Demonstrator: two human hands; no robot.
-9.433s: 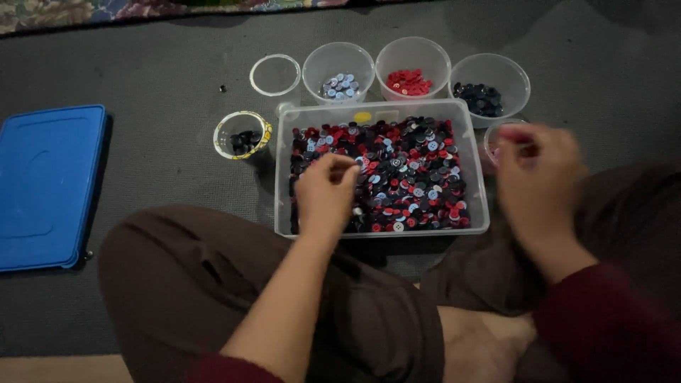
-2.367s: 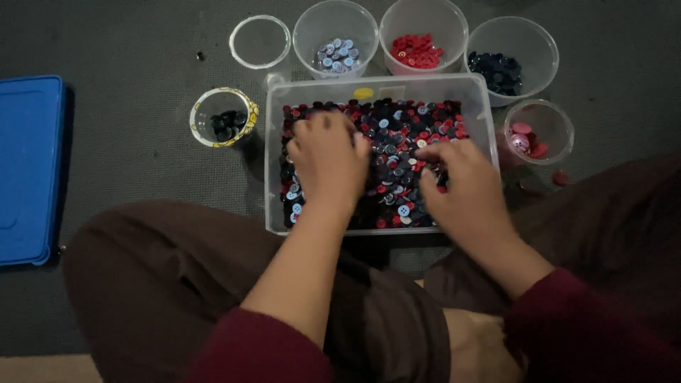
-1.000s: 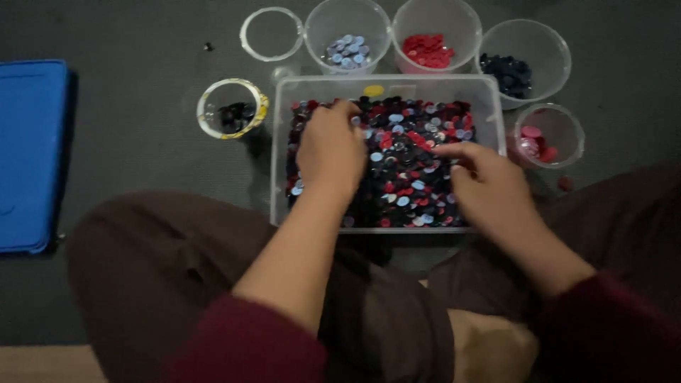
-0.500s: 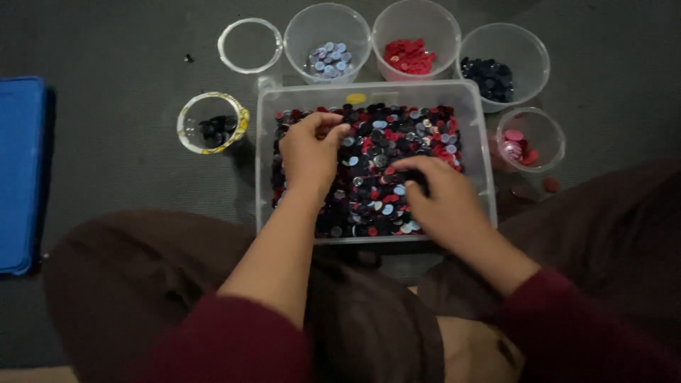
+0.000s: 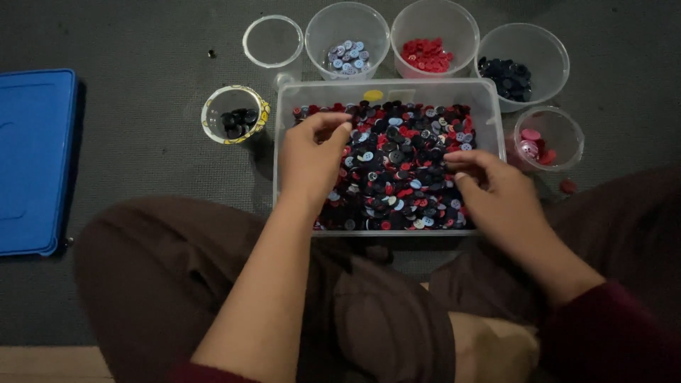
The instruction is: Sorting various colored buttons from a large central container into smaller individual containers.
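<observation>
Here, both hands work inside a clear plastic bin (image 5: 496,113) of mixed buttons (image 5: 404,163) on the floor. The left hand (image 5: 310,159) hovers with fingertips pinched together; the right hand (image 5: 496,191) rests on the buttons, fingers loosely curled and slightly apart.

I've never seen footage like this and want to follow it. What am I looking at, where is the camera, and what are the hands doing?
There is no machine here. A person sits cross-legged on a dark floor, and one camera worn on their head looks down at their own two bare hands.

In front of them stands a clear plastic bin full of mixed buttons in red, black and pale blue. Around it are small clear cups: pale blue buttons, red buttons, dark buttons, pink buttons, and an empty cup. A yellow-rimmed cup holds black ones. A blue lid lies at the left.

The left hand and right hand both reach into the bin; whether either pinches a button is too small to tell.
</observation>
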